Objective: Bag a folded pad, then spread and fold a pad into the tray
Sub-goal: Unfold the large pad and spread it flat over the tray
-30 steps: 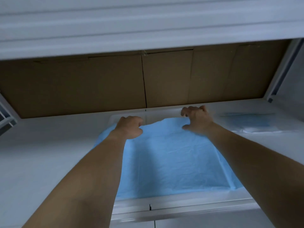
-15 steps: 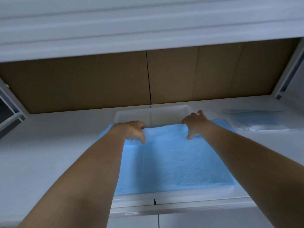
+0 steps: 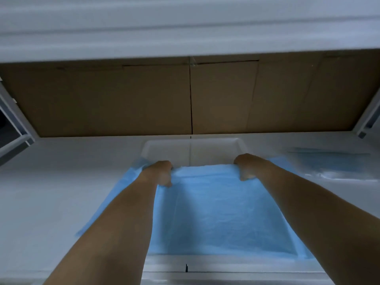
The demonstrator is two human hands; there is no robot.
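Gripping the blue pad by its far edge, the left hand and right hand curl their fingers around it; white tray wall lies just beyond the fingertips.

A white worktop carries a clear tray; a blue pad spreads over it; a bagged folded pad lies well right.

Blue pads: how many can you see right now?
2. One blue pad is spread over the tray, gripped by both hands. A bagged pad lies right of the tray. Others may be hidden.
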